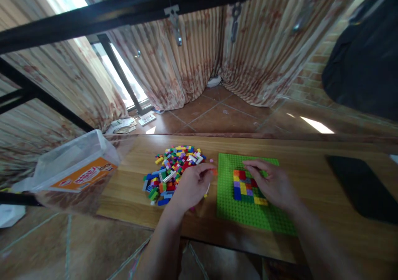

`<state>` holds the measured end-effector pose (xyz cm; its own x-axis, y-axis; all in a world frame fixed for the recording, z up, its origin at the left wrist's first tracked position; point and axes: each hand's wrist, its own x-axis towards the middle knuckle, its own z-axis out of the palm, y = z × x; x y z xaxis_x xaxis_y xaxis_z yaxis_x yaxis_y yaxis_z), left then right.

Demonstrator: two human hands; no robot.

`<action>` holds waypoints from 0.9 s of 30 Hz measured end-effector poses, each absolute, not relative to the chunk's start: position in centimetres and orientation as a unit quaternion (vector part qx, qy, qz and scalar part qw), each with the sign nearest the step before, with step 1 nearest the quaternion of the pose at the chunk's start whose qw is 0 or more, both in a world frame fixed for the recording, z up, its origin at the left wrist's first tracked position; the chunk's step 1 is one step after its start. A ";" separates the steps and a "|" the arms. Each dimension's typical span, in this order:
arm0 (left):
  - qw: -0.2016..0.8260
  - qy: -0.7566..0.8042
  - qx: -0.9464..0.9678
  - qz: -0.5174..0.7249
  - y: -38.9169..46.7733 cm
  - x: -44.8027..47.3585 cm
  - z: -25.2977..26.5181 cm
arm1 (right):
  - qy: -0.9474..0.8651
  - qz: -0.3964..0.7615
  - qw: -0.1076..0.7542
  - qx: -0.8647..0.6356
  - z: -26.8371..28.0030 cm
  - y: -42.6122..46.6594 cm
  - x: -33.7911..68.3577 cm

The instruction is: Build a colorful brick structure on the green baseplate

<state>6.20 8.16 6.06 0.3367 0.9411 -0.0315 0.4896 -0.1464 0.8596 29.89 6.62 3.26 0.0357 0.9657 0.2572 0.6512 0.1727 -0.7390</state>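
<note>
My left hand point(193, 185) is closed in a pinch at the right side of a heap of loose toy bricks point(174, 168). A small orange brick point(214, 171) shows at its fingertips, beside the left edge of a green studded baseplate point(228, 213). Over the plate, my right hand point(270, 181) has thumb and forefinger brought together above a block of coloured bricks point(244, 189) set on the studs. Whatever is between those fingers is too small to make out. The hand covers the right part of the block.
A clear plastic tub point(74, 160) with an orange label stands left of the wooden table point(130, 197). A dark flat object point(360, 184) lies at the table's right. Across the top runs a black metal bar point(130, 8), with curtains behind.
</note>
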 end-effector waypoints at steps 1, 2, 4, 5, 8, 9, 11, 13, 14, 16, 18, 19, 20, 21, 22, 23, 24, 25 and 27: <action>0.376 0.531 0.712 0.262 8.4 5.6 6.2 | -0.664 0.204 0.381 -0.611 3.2 6.6 29.9; 0.341 0.554 0.717 0.249 8.6 4.9 6.3 | -0.664 0.203 0.379 -0.612 3.1 6.7 30.0; 0.281 0.588 0.726 0.220 9.1 3.6 6.6 | -0.665 0.199 0.377 -0.613 2.9 6.7 30.2; 0.254 0.603 0.726 0.212 9.4 2.9 6.7 | -0.665 0.196 0.378 -0.614 2.8 6.7 30.2; 0.165 0.661 0.703 0.204 10.4 1.5 6.9 | -0.667 0.190 0.384 -0.610 2.7 6.8 30.2; 0.132 0.681 0.692 0.200 10.8 1.1 6.9 | -0.668 0.188 0.386 -0.607 2.6 6.7 30.1; 0.075 0.708 0.677 0.185 11.8 0.7 6.6 | -0.672 0.187 0.389 -0.602 2.6 6.7 30.0; 0.046 0.708 0.685 0.163 12.7 0.6 6.2 | -0.671 0.188 0.390 -0.602 2.6 6.7 29.9; 0.039 0.702 0.694 0.153 12.9 0.7 6.0 | -0.670 0.190 0.389 -0.603 2.7 6.6 30.0; 0.034 0.691 0.709 0.138 13.2 0.9 5.7 | -0.665 0.193 0.389 -0.608 2.8 6.7 30.1; 0.030 0.687 0.714 0.130 13.2 1.3 5.5 | -0.659 0.195 0.391 -0.612 2.9 6.7 30.2; 0.028 0.690 0.712 0.128 13.1 1.5 5.5 | -0.656 0.196 0.393 -0.614 2.9 6.8 30.3; 0.026 0.694 0.708 0.128 13.1 1.6 5.5 | -0.653 0.196 0.395 -0.615 3.0 6.8 30.3; 0.025 0.698 0.704 0.128 13.0 1.7 5.5 | -0.652 0.197 0.397 -0.615 3.0 6.8 30.3; 0.026 0.702 0.700 0.128 13.0 1.8 5.5 | -0.652 0.198 0.398 -0.614 3.0 6.8 30.3; 0.028 0.704 0.698 0.129 13.0 1.8 5.5 | -0.653 0.201 0.397 -0.613 3.0 6.8 30.3; 0.032 0.704 0.697 0.131 13.0 1.8 5.5 | -0.653 0.204 0.397 -0.612 3.0 6.8 30.3; 0.036 0.704 0.696 0.136 13.0 1.8 5.5 | -0.653 0.206 0.397 -0.611 2.9 6.8 30.3; 0.048 0.708 0.687 0.157 13.2 1.5 5.6 | -0.652 0.209 0.400 -0.609 2.9 6.7 30.4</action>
<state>1.48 13.16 5.61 -0.0517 0.9877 0.1474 0.9575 0.0070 0.2885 30.37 6.73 2.94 0.0618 0.9619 0.2664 0.6272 0.1702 -0.7600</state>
